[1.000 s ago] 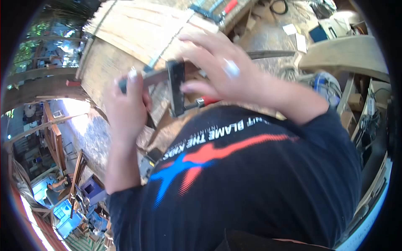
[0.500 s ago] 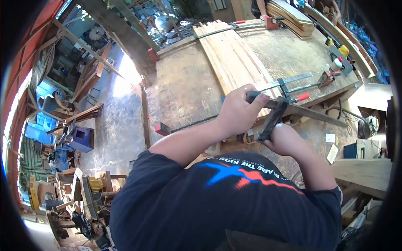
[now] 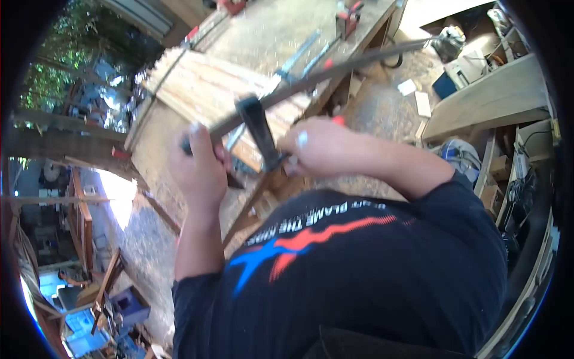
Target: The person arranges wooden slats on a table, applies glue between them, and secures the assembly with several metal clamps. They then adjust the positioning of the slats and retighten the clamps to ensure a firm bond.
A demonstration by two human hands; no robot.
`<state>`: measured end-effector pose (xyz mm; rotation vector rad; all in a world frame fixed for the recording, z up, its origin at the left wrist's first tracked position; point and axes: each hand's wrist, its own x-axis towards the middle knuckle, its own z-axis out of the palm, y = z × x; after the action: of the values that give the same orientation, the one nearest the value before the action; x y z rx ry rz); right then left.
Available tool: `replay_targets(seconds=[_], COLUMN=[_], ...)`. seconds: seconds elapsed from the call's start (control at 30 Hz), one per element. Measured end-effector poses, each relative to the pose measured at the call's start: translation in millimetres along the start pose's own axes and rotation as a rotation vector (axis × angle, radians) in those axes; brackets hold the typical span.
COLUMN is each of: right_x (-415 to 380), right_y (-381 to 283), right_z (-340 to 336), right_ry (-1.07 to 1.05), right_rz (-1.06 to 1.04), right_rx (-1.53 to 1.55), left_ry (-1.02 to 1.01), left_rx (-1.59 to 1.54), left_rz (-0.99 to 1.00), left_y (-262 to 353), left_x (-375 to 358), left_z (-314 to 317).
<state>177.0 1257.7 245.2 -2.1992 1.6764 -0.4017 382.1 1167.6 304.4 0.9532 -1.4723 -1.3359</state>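
A long steel bar clamp (image 3: 335,73) is held over the near edge of the workbench, its bar running up to the right. My left hand (image 3: 200,167) wraps round its left end, thumb on top. At the dark sliding jaw (image 3: 258,128) is my right hand (image 3: 317,146), fingers closed round the screw handle, whose red end (image 3: 339,120) shows behind the hand. Beneath the clamp lie pale wooden boards (image 3: 206,81) side by side. Another bar clamp (image 3: 299,55) rests at their near end, and a dark clamp bar (image 3: 169,75) crosses their far end.
The worn workbench (image 3: 281,24) carries a red clamp jaw (image 3: 348,23) near its right edge. A wooden panel (image 3: 496,99) stands at the right. Wooden frames (image 3: 107,281) and a purple box (image 3: 130,305) are at the lower left. A bright post (image 3: 116,194) rises beyond the bench.
The view has swung to the right. The clamp tilts more steeply up to the right, and my left hand is further left. Both hands keep their hold on it.
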Motion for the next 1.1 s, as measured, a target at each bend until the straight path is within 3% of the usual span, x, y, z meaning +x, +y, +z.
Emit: replay_targets(seconds=[0.03, 0.1, 0.13, 0.2, 0.23, 0.3, 0.43, 0.57, 0.6, 0.73, 0.97, 1.0, 1.1], right_x=[-11.0, -31.7, -42.3, -38.5, -24.8, -18.6, -19.1, -13.1, -11.9, -5.4, 8.8, 6.7, 1.4], right_y=[10.8, -1.6, -12.9, -25.5, -22.3, -27.2, -51.2, -51.3, -52.5, -70.7, -84.3, -78.1, -69.6], right_z=[3.6, -43.2, -78.6, -99.3, -81.4, -74.6, -61.9, -47.6, -45.3, -49.4, -29.4, -27.7, -21.5], right_ry=[0.206, 0.479, 0.59, 0.703, 0.578, 0.007, -0.036, -0.093, -0.107, -0.079, 0.045, -0.019, -0.119], right_rz=[-0.222, -0.386, -0.356, -0.321, -0.299, -0.171, -0.085, -0.099, -0.124, -0.192, -0.155, -0.012, 0.026], right_rx=[-0.057, 0.003, -0.058, -0.073, 0.011, 0.392, 0.361, 0.289, 0.265, 0.193, 0.3, 0.325, 0.27], left_ry=[-0.072, -0.172, -0.194, -0.277, -0.312, -0.301, -0.312, -0.475, -0.505, -0.529, -0.503, -0.535, -0.536], left_rx=[0.076, 0.201, 0.113, 0.309, 0.431, 0.403, 0.36, 0.634, 0.6, 0.48, 0.426, 0.426, 0.325], left_rz=[0.086, 0.212, 0.197, 0.337, 0.426, 0.375, 0.183, 0.423, 0.322, 0.248, 0.296, 0.39, 0.688], left_y=[1.0, 5.3, 8.7, 5.7, 6.8, 11.3, 25.9, 15.6, 13.4, 21.1, 18.3, 22.0, 18.5], left_x=[-4.1, -14.4, -22.7, -27.0, -30.9, -35.4, -42.6, -37.5, -41.3, -44.8, -32.8, -27.1, -5.2], left_z=[-8.5, -23.8, -23.0, -29.3, -29.4, -32.4, -34.2, -55.9, -62.1, -84.9, -124.8, -128.0, -130.7])
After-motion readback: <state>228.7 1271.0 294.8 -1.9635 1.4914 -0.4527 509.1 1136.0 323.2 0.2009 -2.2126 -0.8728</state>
